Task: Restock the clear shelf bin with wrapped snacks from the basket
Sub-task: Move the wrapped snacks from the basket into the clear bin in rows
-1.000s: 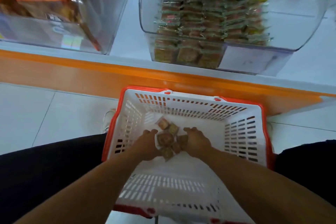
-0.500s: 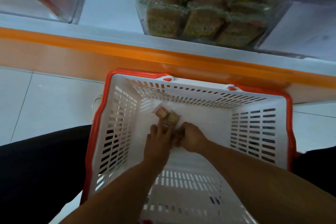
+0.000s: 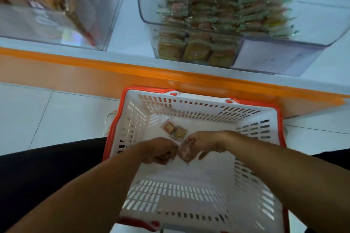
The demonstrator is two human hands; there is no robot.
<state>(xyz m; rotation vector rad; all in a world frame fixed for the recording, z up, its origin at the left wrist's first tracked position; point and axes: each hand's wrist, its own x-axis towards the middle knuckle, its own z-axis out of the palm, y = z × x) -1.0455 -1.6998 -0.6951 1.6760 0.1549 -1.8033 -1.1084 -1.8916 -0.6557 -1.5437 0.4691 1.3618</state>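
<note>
Both hands lifted w/ snacks point(image 3: 184, 152), two left in basket point(image 3: 253, 119)

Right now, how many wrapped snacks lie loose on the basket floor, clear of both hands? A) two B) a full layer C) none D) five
A: two wrapped snacks lie side by side on the white basket floor, just beyond the left hand and right hand; the right hand grips more snacks, blurred, so their count cannot be told.
</note>
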